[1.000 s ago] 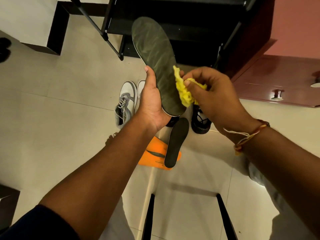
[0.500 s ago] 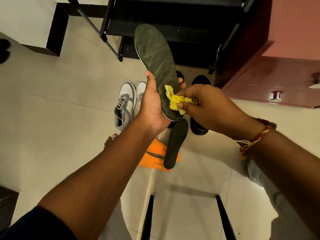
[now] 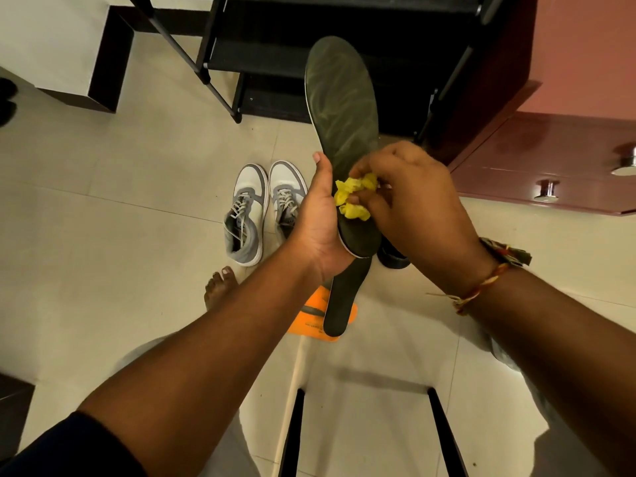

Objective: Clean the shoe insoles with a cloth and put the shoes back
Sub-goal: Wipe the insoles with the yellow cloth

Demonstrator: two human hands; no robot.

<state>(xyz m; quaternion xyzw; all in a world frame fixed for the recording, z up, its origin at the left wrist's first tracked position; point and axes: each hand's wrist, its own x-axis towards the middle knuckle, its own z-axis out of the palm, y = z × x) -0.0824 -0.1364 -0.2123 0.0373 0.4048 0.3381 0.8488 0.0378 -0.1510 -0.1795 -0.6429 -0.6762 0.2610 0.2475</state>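
Observation:
My left hand (image 3: 318, 225) grips the heel end of a dark green insole (image 3: 339, 108), which points up and away from me. My right hand (image 3: 413, 197) pinches a crumpled yellow cloth (image 3: 352, 197) and presses it on the insole's lower half. A second dark insole (image 3: 344, 297) lies on the floor below, partly over an orange insole (image 3: 309, 316). A pair of grey and white sneakers (image 3: 261, 208) stands on the tiles to the left. A black shoe (image 3: 392, 254) shows partly under my right hand.
A black shoe rack (image 3: 275, 63) stands ahead on the tiled floor. A dark red cabinet with metal knobs (image 3: 547, 189) is at the right. My bare foot (image 3: 218, 287) rests near the sneakers. Black chair legs (image 3: 290, 432) show below me.
My right hand has carried the yellow cloth from the insole's right edge down onto its lower face. The camera view has shifted, so the insole sits further right.

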